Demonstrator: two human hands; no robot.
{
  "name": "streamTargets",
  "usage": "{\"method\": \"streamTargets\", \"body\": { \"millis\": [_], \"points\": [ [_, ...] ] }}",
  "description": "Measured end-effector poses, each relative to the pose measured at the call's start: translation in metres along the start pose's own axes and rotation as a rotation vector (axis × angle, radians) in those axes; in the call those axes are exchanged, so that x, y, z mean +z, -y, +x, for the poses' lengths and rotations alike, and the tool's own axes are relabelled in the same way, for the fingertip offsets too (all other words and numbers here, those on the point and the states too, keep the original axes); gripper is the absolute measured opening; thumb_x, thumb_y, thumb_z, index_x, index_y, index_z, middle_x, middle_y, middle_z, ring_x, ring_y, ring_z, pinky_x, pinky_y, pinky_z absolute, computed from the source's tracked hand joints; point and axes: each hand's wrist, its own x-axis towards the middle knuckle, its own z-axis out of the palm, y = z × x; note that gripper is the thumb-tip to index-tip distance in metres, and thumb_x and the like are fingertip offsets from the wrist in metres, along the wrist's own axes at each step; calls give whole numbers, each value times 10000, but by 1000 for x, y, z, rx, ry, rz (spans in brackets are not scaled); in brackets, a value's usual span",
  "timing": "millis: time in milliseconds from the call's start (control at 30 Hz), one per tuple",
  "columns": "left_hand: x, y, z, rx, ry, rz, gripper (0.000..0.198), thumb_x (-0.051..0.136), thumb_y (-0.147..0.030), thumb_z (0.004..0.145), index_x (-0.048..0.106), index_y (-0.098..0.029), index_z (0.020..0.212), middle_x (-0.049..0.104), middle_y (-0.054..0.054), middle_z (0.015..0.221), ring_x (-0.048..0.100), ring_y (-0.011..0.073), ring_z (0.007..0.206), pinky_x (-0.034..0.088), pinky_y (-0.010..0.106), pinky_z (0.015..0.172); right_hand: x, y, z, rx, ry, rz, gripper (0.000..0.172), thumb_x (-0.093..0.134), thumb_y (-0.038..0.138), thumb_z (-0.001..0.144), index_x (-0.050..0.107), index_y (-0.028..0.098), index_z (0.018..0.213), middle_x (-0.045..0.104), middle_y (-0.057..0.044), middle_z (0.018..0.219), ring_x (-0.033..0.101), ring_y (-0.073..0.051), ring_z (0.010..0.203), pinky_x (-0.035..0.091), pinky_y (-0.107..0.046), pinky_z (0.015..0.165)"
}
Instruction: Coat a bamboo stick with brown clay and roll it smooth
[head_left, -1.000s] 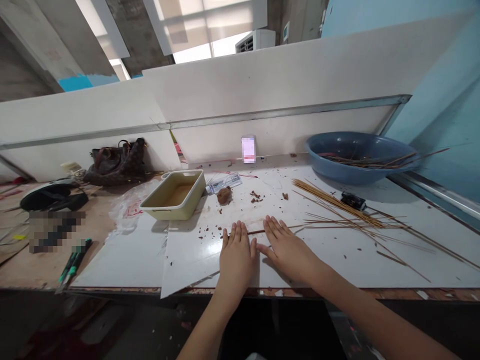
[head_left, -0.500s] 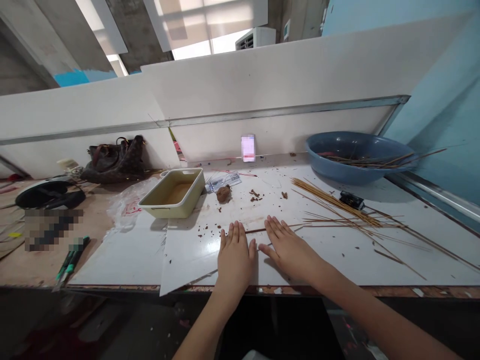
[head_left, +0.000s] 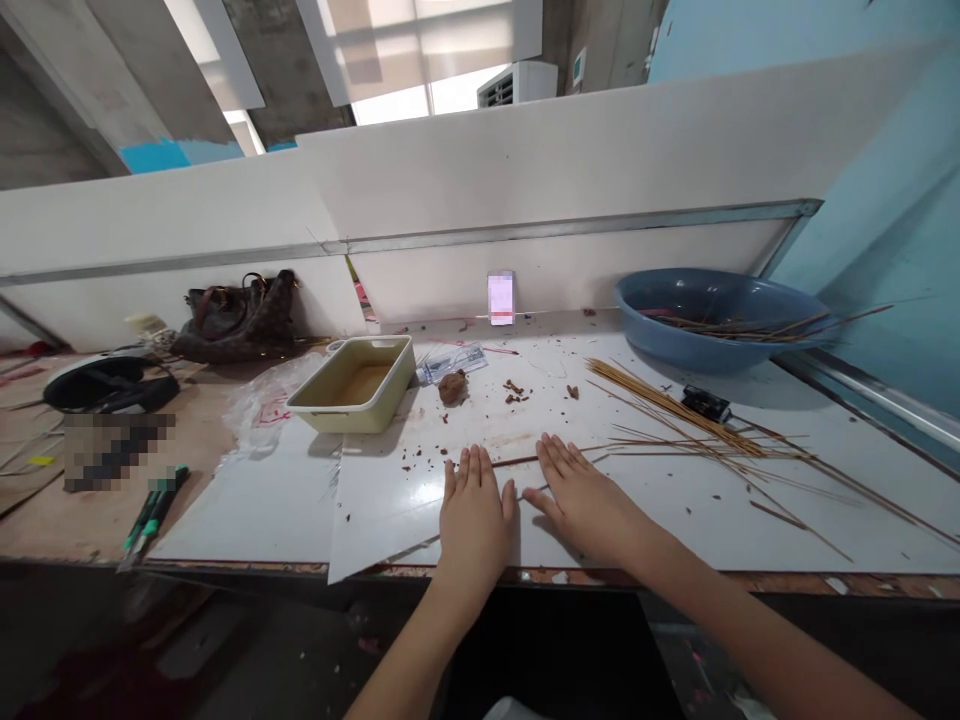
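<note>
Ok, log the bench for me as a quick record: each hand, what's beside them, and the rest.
left hand: flat, palm down, fingers spread on the white board, holding nothing
right hand: flat, palm down on the same board, holding nothing
nearest: thin wooden stick lying between the hands at fingertip level
beside: loose thin wooden sticks to the right
rest: brown lump, cream tray, blue basin holding more sticks
</note>
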Motion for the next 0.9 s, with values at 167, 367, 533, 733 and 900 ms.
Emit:
{"method": "streamTargets", "body": {
  "millis": [167,367,533,733,900],
  "points": [
    [-8,-2,13,-26,54,-23,638,362,-393,1123,469,13,1602,454,243,1660,406,328,1594,269,535,1348,-8,4,15,33,18,-21,962,238,716,1088,325,-50,1662,272,-294,1727,250,-363,1647,221,-559,1352],
    [3,6,-29,50,-26,-11,598,375,-348,1113,459,-60,1630,452,185,1679,410,310,1594,322,553,1328,10,9,-27,4,-30,-50,988,227,749,1077,337,-41,1660,246,-270,1738,273,-348,1642,278,-523,1345],
    [-9,5,-1,-1,35,-16,608,391,-365,1114,472,-33,1617,441,204,1678,377,326,1610,269,557,1350,-6,6,0,25,44,-80,982,197,705,1097,300,-104,1644,231,-310,1725,253,-360,1643,241,-528,1352],
    [-12,6,-1,-23,60,14,629,356,-397,1121,442,-54,1642,396,148,1708,279,314,1650,218,566,1364,-2,5,0,36,-1,-43,952,268,697,1095,309,-70,1657,243,-290,1731,251,-364,1645,255,-551,1348],
    [0,0,-40,-4,-20,27,653,355,-385,1102,420,-32,1647,342,167,1732,270,325,1652,289,571,1341,2,12,-43,24,-22,2,931,276,714,1092,298,-6,1682,251,-234,1745,290,-341,1639,331,-534,1328]
  ]
}}
